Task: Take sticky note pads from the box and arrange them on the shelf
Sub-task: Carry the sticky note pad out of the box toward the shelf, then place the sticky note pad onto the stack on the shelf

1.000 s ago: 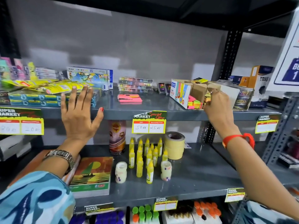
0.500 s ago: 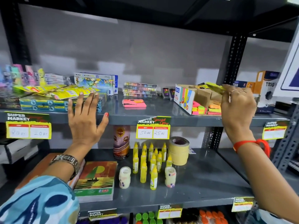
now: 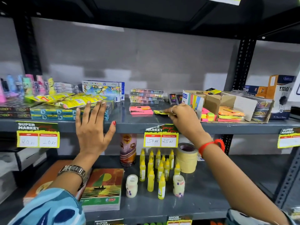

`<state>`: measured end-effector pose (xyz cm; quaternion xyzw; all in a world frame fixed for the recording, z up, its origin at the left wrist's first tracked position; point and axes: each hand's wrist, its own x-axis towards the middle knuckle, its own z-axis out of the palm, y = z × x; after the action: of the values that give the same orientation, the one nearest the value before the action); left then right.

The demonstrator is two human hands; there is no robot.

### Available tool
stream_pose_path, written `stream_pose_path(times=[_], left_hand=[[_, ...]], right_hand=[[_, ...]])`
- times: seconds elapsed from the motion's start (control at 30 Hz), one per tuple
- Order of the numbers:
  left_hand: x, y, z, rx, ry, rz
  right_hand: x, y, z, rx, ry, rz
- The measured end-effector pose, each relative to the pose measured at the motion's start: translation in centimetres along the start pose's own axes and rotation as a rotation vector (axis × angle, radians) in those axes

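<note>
An open cardboard box [image 3: 212,101] stands on the grey shelf [image 3: 129,125] at the right, with neon pink, yellow and orange sticky note pads [image 3: 227,115] inside. A pink pad stack [image 3: 140,110] lies on the shelf left of the box. My right hand [image 3: 181,117] grips a yellow sticky note pad [image 3: 159,112] and holds it flat at the shelf surface just right of the pink stack. My left hand [image 3: 92,129] is spread flat, fingers apart, against the shelf's front edge, holding nothing.
Yellow packets [image 3: 68,99] and blue boxes [image 3: 53,113] lie left on the shelf. Colour sets [image 3: 146,95] stand behind the pink stack. Price tags [image 3: 160,137] hang from the edge. Glue bottles [image 3: 155,169], tape rolls [image 3: 186,158] and a notebook [image 3: 102,189] sit on the shelf below.
My right hand lifted a yellow pad out of the box and carried it left, down to the shelf beside the pink stack. My left hand stayed at the shelf edge.
</note>
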<state>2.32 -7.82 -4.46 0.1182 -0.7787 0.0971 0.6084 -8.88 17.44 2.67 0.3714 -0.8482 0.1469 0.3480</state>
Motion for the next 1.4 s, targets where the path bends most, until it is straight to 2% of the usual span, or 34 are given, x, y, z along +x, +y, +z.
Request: stream_pose_path(times=[0.1, 0.37, 0.43, 0.57, 0.63, 0.8, 0.9, 1.0, 1.07, 1.13, 1.23, 1.4], left_hand=[[-0.1, 0.2, 0.1, -0.010, 0.010, 0.002], [-0.1, 0.1, 0.2, -0.012, 0.012, -0.008], [-0.1, 0.2, 0.1, -0.016, 0.011, -0.014], [-0.1, 0.3, 0.0, -0.025, 0.010, -0.029], [-0.2, 0.3, 0.0, -0.022, 0.007, -0.030], [-0.2, 0.2, -0.1, -0.018, 0.012, -0.023], [-0.2, 0.2, -0.2, -0.015, 0.005, -0.022], [-0.1, 0.1, -0.2, -0.007, -0.003, -0.023], [-0.1, 0.1, -0.2, -0.003, -0.008, -0.017], [-0.1, 0.0, -0.1, 0.003, -0.006, -0.012], [-0.1, -0.1, -0.1, -0.003, -0.004, -0.011], [-0.1, -0.3, 0.0, 0.008, -0.007, 0.009]], right_hand=[[-0.3, 0.4, -0.6, 0.022, -0.022, 0.020], [-3.5, 4.4, -5.0, -0.058, 0.435, 0.245], [-4.1, 5.7, -5.6, -0.136, 0.418, 0.346], [-4.9, 7.8, -5.8, -0.282, 0.149, 0.426], [-5.5, 8.0, -5.8, -0.296, 0.091, 0.436], [-6.1, 8.0, -6.2, -0.288, 0.200, 0.468], [-5.9, 7.9, -6.4, -0.223, 0.356, 0.479], [-5.3, 6.6, -6.3, -0.151, 0.646, 0.394], [-4.8, 4.6, -6.3, -0.091, 0.846, 0.220], [-4.3, 1.8, -6.1, -0.045, 0.905, 0.011], [-3.8, -3.1, -4.6, 0.062, 0.757, -0.218], [-3.0, -7.7, -0.2, 0.076, 0.405, -0.327]])
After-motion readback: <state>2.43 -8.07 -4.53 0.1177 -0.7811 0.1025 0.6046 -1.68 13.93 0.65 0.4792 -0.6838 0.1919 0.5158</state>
